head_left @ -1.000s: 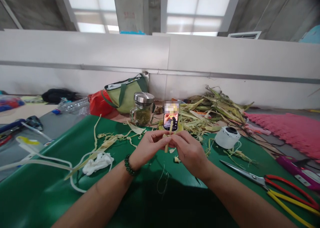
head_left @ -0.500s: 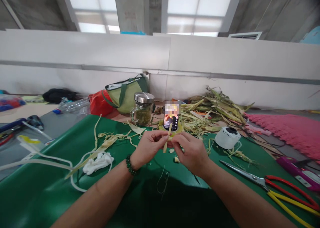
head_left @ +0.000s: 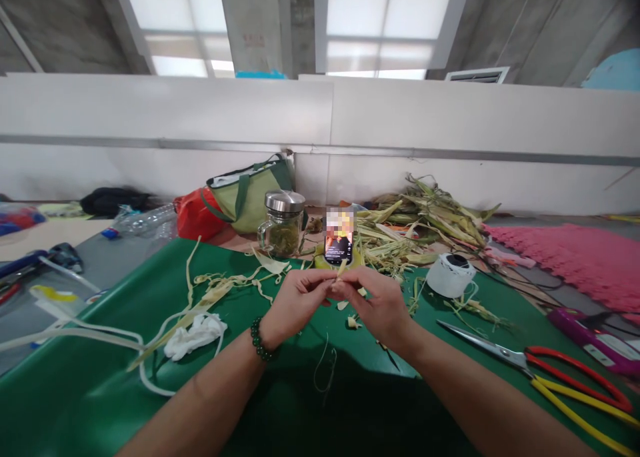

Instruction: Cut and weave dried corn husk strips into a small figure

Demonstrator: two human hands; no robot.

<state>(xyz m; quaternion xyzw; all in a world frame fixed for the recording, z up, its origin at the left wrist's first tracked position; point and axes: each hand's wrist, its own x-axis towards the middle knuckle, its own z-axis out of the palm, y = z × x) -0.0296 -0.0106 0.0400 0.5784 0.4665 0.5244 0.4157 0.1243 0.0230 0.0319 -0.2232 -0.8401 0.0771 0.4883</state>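
My left hand (head_left: 297, 303), with a green bead bracelet on its wrist, pinches a pale strip of corn husk (head_left: 342, 267). My right hand (head_left: 380, 303) pinches the same strip from the other side, and the fingertips of both hands meet. Only the strip's upper tip shows above the fingers; the rest is hidden. Just behind the hands, a phone (head_left: 339, 247) with a lit screen stands upright on a yellow base. Small husk scraps (head_left: 353, 322) lie under my right hand on the green mat (head_left: 240, 403).
Scissors (head_left: 510, 355) with red and yellow handles and a white thread spool (head_left: 451, 275) lie to the right. A glass jar mug (head_left: 283, 227), a green bag (head_left: 255, 193) and a heap of husks (head_left: 430, 207) stand behind. Crumpled white tissue (head_left: 195, 335) and white tubing (head_left: 105, 330) are left.
My fingertips have drawn closer together over the husk strip. Its lower end, visible below my fingers before, is now hidden. The view has shifted slightly.
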